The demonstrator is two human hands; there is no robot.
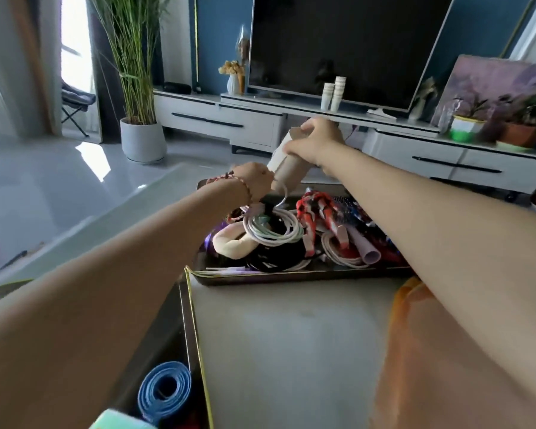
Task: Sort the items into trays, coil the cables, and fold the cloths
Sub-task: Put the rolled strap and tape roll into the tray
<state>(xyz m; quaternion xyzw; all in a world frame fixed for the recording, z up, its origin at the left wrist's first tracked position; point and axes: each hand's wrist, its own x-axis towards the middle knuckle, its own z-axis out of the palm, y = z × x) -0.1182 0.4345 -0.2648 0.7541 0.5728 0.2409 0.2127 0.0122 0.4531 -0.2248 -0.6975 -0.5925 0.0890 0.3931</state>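
- A living room: a dark TV [338,41] stands on a low white cabinet across a glossy floor, and nearer in a pale worktop [291,335] carries a dark tray [291,277].
- The right grip [314,144] is wrapped round a cardboard tube [287,164]. It holds the tube tilted in the air over the tray's far edge.
- The left grip [254,182] sits just beside the tube's lower end. Its fingers are curled and seem to pinch a white cable [281,194] that loops out beneath the tube.
- I cannot tell whether the cable runs through the tube or only round it.
- Directly below the left grip lie white coils [273,231] heaped in the tray. A red toy [314,212] lies below the right grip, touching them.
- An orange cloth [415,351] lies under the right forearm, not yet folded.
- Risk: the hanging loop dips close to the coils below. A pull could snag them and drag a finished bundle loose or out of the tray.
- Risk: the pinch looks to be at the cable's very end. If it slips, the cable could spring off the tube and drop into the heap, tangling with the rest.
- Risk: both grips work at full reach over the far rim, so a dropped tube could roll off the worktop.
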